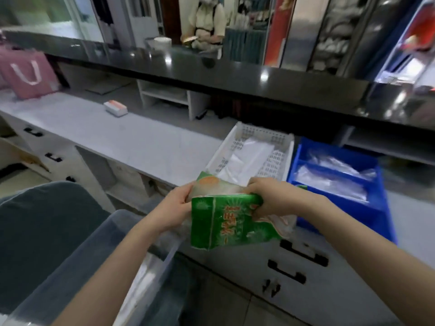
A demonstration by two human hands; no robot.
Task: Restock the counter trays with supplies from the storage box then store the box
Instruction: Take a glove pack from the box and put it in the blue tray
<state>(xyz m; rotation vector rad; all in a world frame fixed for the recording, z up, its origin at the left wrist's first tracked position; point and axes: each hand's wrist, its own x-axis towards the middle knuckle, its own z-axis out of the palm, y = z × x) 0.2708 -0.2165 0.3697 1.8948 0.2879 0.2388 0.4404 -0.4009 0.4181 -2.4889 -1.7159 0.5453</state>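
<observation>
While my fingers (253, 184) on the right reach into the open top of the green pack (226, 220) and seem to pinch the clear bags inside, my left hand (177, 204) clamps the pack's left end and holds it in the air. My right hand (270, 196) is the nearer one to the trays. The pack lies with its long axis running left to right between my hands, its mouth tipped up and away from me, toward the white tray (286, 147) just beyond it. That tray already holds some clear bags along its length, with room beside them, so I judge the next move is to draw the bundle out and forward into it. Just to the right sits the blue tray (379, 208), split into compartments that hold more clear bags. Both trays rest on the pale surface (131, 140). Nothing stands between the pack and the white tray. Below my left forearm the clear storage box (77, 262) waits open, near a grey chair (40, 231).
</observation>
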